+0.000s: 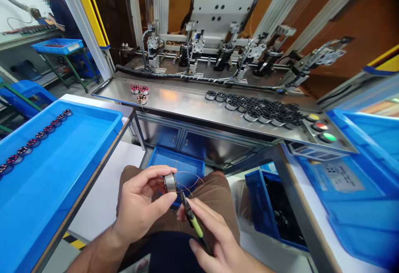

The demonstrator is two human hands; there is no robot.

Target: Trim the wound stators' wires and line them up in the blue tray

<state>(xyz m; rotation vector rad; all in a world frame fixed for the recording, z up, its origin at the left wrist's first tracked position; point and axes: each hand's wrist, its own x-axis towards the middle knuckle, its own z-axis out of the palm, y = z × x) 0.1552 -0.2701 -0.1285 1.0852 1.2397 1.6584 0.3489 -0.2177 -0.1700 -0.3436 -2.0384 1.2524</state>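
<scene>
Above my lap, my left hand (140,204) pinches a motor stator (170,182), a short metal ring with dark edges, between thumb and fingers. Thin copper wires (195,177) loop out from its right side. My right hand (215,231) is wrapped round wire cutters (193,221) with black and lime-green handles. The cutters' tip is close to the wires at the stator's lower right; whether the jaws touch a wire is too small to tell. Three wound stators (142,98) with red and copper coils sit on the metal ledge ahead.
Many black-and-grey stator cores (264,109) crowd the ledge's right side, beside the push buttons (327,137). A blue tray (77,140) on the left holds a row of wound stators. Behind the ledge stands a winding machine (224,48). A person (62,11) works at far left.
</scene>
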